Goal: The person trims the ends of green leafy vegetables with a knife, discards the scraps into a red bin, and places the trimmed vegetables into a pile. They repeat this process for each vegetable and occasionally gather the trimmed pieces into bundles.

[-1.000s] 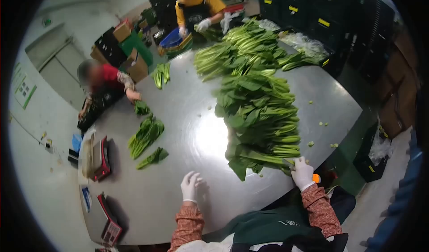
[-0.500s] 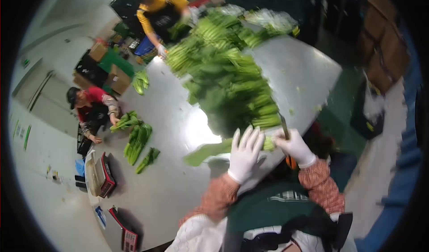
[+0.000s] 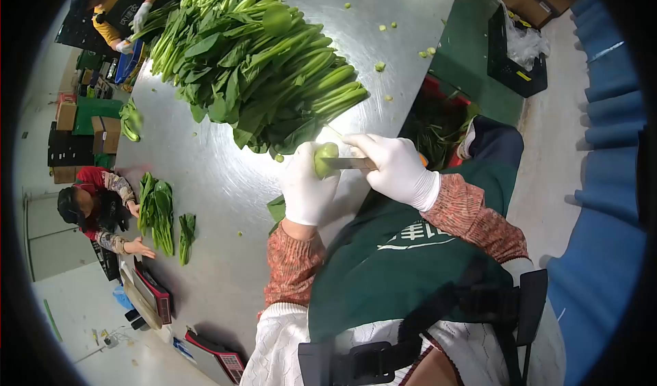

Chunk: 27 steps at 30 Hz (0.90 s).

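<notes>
My left hand [image 3: 306,186] is closed around a leafy green vegetable [image 3: 326,159], its pale cut stem end pointing up past my fingers. A bit of its leaf shows below my wrist. In my right hand [image 3: 400,170] is a knife [image 3: 349,163], gripped by the handle, which my fingers mostly hide. The flat blade lies across the stem end, touching it or very close. Just beyond both hands, a large pile of leafy greens [image 3: 260,64] lies on the metal table [image 3: 226,201], stems toward the right.
Small trimmed bits [image 3: 380,66] are scattered on the table. Several greens [image 3: 156,211] lie at the left, near a person in red [image 3: 102,187] and red scales [image 3: 152,290]. Another person in yellow [image 3: 116,6] handles greens at the far end. A black crate [image 3: 503,57] stands on the floor.
My left hand has gone from lying over the vegetable to gripping it, stem end up. The knife has swung across to the stem. My view has turned, shifting the pile leftward.
</notes>
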Available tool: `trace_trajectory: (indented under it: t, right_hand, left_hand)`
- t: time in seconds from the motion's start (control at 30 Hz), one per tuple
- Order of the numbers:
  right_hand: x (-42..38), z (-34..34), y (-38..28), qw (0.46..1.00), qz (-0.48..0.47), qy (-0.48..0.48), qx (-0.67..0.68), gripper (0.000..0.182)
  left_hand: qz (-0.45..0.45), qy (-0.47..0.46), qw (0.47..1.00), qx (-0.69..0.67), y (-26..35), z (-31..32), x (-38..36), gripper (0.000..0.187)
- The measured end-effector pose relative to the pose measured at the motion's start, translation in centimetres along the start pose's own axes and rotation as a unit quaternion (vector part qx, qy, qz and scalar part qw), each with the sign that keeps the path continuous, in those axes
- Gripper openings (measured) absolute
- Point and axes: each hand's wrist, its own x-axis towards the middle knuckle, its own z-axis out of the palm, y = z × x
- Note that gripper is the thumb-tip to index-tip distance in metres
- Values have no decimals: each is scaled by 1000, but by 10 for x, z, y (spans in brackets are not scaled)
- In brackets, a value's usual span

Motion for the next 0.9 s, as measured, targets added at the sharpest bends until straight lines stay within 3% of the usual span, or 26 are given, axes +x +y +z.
trace_trajectory:
  t: [0.27,0.37,0.5,0.53,0.63,0.67,0.77,0.87,0.9]
  right_hand:
    - [9,7,-2,998,18,-35,-53,49]
    - [8,19,37,975,148,-112,-119,52]
    - [4,13,45,994,97,-9,52,46]
    - [7,5,35,986,119,-38,107,45]
    - [16,-7,9,950,28,-106,292,48]
    - [17,-14,2,943,20,-150,295,52]
    - [12,2,22,975,38,-96,197,25]
    - [6,9,55,972,147,-84,166,15]
    - [5,12,64,973,161,-35,163,10]
  left_hand:
    - [20,-24,997,-68,-2,0,-1,19]
    - [19,-15,999,-24,-10,6,-2,18]
    - [44,-14,998,-39,-15,2,4,23]
    - [34,-34,998,-34,-15,2,6,30]
    - [43,-95,994,-28,-9,1,9,40]
    - [91,-89,990,-56,-13,5,9,48]
    - [41,-130,990,41,-16,2,4,55]
    - [38,-19,991,125,-23,-4,5,55]
    - [29,16,991,132,-29,-8,3,54]
